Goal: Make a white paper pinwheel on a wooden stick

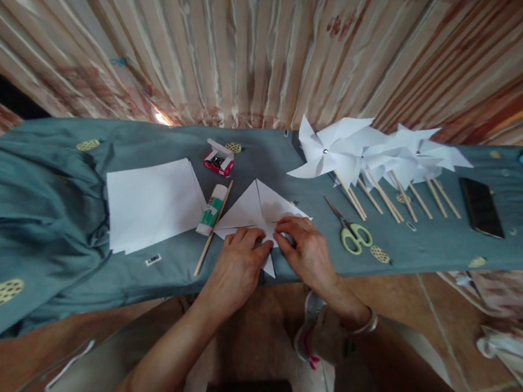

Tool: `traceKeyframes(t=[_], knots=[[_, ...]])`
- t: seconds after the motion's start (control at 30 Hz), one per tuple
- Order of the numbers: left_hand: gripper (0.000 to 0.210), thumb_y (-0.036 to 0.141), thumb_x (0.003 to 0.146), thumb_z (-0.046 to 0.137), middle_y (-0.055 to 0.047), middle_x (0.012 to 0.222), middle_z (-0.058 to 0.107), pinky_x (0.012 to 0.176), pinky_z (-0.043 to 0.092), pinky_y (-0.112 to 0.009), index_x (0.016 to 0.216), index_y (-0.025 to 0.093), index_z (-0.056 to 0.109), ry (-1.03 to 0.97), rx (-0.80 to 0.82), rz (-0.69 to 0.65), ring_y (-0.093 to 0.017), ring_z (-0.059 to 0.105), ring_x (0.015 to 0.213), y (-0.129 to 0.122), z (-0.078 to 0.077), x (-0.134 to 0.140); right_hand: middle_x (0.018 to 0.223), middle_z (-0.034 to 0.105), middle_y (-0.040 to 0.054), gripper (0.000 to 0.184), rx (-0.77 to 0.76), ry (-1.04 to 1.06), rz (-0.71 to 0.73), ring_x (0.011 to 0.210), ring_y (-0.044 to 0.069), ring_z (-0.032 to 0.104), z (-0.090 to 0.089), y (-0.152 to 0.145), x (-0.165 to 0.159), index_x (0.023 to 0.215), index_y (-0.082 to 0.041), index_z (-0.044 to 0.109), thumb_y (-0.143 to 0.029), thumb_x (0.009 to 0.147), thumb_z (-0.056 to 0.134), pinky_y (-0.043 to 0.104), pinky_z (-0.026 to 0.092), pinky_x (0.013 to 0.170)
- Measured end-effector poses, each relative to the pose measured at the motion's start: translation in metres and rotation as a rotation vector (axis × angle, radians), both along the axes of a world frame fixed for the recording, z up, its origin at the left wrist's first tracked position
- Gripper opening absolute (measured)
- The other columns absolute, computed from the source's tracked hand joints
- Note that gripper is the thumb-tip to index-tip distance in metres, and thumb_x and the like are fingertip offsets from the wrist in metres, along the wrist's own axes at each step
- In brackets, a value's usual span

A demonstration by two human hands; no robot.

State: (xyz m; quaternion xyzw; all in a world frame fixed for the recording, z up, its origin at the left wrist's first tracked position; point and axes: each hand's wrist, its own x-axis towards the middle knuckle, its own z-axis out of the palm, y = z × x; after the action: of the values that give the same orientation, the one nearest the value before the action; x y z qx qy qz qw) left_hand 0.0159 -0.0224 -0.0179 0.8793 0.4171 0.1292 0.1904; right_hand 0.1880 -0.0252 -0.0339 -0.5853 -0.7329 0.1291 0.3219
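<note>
Folded white paper (255, 213) lies flat on the cloth-covered tabletop (52, 202), just right of the glue stick (212, 210). Its triangular flaps peak away from the person; its long axis runs left to right along the tabletop edge, and one small tip points toward the person between the hands.

Left hand (236, 264): palm down, fingers bent, fingertips pressing the paper's near centre. Right hand (307, 249): palm down, fingers curled, pinching the paper at the centre fold. Both forearms reach in from below and converge; a bangle sits on the right wrist.

Relative to the glue stick: wooden stick (213, 229) touching alongside, paper stack (152, 204) left, small red box (218, 158) beyond, scissors (350, 228) and pinwheels (370, 151) well to the right.
</note>
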Motion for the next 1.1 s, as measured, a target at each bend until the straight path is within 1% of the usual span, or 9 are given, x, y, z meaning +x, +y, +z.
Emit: traceKeyframes(t=[0.17, 0.33, 0.43, 0.53, 0.6, 0.73, 0.87, 1.0, 1.1], knots=[[0.029, 0.013, 0.092, 0.045, -0.011, 0.115, 0.059, 0.085, 0.045, -0.043, 0.114, 0.017, 0.063, -0.003, 0.011, -0.006, -0.026, 0.051, 0.106, -0.0007, -0.0013, 0.0006, 0.100, 0.069, 0.0075, 0.017, 0.017, -0.031, 0.022, 0.096, 0.023, 0.061, -0.0007, -0.0015, 0.0002, 0.089, -0.021, 0.069, -0.020, 0.090, 0.052, 0.038, 0.049, 0.091], [0.029, 0.015, 0.093, 0.042, -0.011, 0.114, 0.059, 0.085, 0.045, -0.042, 0.112, 0.017, 0.063, -0.004, 0.005, -0.003, -0.026, 0.052, 0.106, -0.0005, 0.0004, 0.0007, 0.110, 0.067, 0.0096, 0.025, 0.029, -0.082, 0.046, 0.101, 0.024, 0.058, -0.0029, -0.0053, -0.0007, 0.100, -0.020, 0.070, -0.019, 0.094, 0.046, 0.041, 0.050, 0.091], [0.028, 0.014, 0.093, 0.043, -0.011, 0.115, 0.059, 0.086, 0.045, -0.042, 0.113, 0.017, 0.063, 0.005, 0.005, -0.004, -0.026, 0.052, 0.107, 0.0000, 0.0013, 0.0010, 0.122, 0.061, 0.0122, 0.028, 0.034, -0.158, 0.061, 0.106, 0.025, 0.055, -0.0030, -0.0069, -0.0015, 0.106, -0.019, 0.069, -0.016, 0.093, 0.044, 0.041, 0.051, 0.090], [0.028, 0.015, 0.092, 0.045, -0.011, 0.115, 0.059, 0.087, 0.046, -0.043, 0.114, 0.016, 0.063, 0.014, 0.007, -0.014, -0.027, 0.052, 0.107, 0.0002, 0.0009, 0.0011, 0.131, 0.053, 0.0159, 0.029, 0.060, -0.219, 0.083, 0.112, 0.028, 0.051, -0.0031, -0.0070, -0.0020, 0.107, -0.016, 0.069, -0.014, 0.092, 0.045, 0.042, 0.050, 0.093], [0.028, 0.015, 0.093, 0.046, -0.012, 0.114, 0.059, 0.086, 0.046, -0.043, 0.114, 0.016, 0.063, 0.016, 0.004, -0.016, -0.027, 0.052, 0.106, 0.0000, 0.0006, 0.0009, 0.133, 0.051, 0.0163, 0.029, 0.075, -0.230, 0.093, 0.115, 0.028, 0.048, -0.0037, -0.0065, -0.0021, 0.109, -0.015, 0.069, -0.013, 0.091, 0.045, 0.043, 0.049, 0.096], [0.028, 0.014, 0.092, 0.046, -0.011, 0.116, 0.059, 0.086, 0.046, -0.043, 0.114, 0.016, 0.063, 0.012, 0.005, -0.007, -0.027, 0.051, 0.108, -0.0006, 0.0000, 0.0003, 0.136, 0.048, 0.0132, 0.032, 0.065, -0.246, 0.109, 0.122, 0.029, 0.044, -0.0050, -0.0050, -0.0022, 0.113, -0.018, 0.066, -0.012, 0.091, 0.044, 0.048, 0.046, 0.099], [0.028, 0.015, 0.093, 0.045, -0.011, 0.113, 0.059, 0.086, 0.046, -0.042, 0.114, 0.016, 0.063, 0.013, -0.002, -0.004, -0.026, 0.051, 0.106, -0.0008, -0.0008, 0.0006, 0.136, 0.048, 0.0152, 0.034, 0.059, -0.277, 0.127, 0.122, 0.030, 0.044, -0.0042, -0.0029, -0.0028, 0.114, -0.017, 0.065, -0.010, 0.088, 0.045, 0.049, 0.046, 0.099], [0.027, 0.015, 0.093, 0.045, -0.011, 0.112, 0.059, 0.085, 0.046, -0.043, 0.113, 0.016, 0.063, 0.000, -0.001, 0.003, -0.027, 0.051, 0.106, -0.0007, -0.0008, 0.0014, 0.136, 0.049, 0.0179, 0.035, 0.062, -0.326, 0.135, 0.123, 0.032, 0.043, -0.0035, -0.0001, -0.0038, 0.111, -0.013, 0.066, -0.007, 0.084, 0.046, 0.050, 0.045, 0.099], [0.027, 0.015, 0.092, 0.045, -0.011, 0.113, 0.059, 0.086, 0.046, -0.043, 0.112, 0.017, 0.063, -0.002, -0.001, 0.005, -0.026, 0.051, 0.106, -0.0003, 0.0004, 0.0018, 0.136, 0.049, 0.0178, 0.034, 0.043, -0.315, 0.141, 0.125, 0.033, 0.042, -0.0045, 0.0015, -0.0052, 0.111, -0.013, 0.066, -0.007, 0.084, 0.046, 0.050, 0.045, 0.100]])
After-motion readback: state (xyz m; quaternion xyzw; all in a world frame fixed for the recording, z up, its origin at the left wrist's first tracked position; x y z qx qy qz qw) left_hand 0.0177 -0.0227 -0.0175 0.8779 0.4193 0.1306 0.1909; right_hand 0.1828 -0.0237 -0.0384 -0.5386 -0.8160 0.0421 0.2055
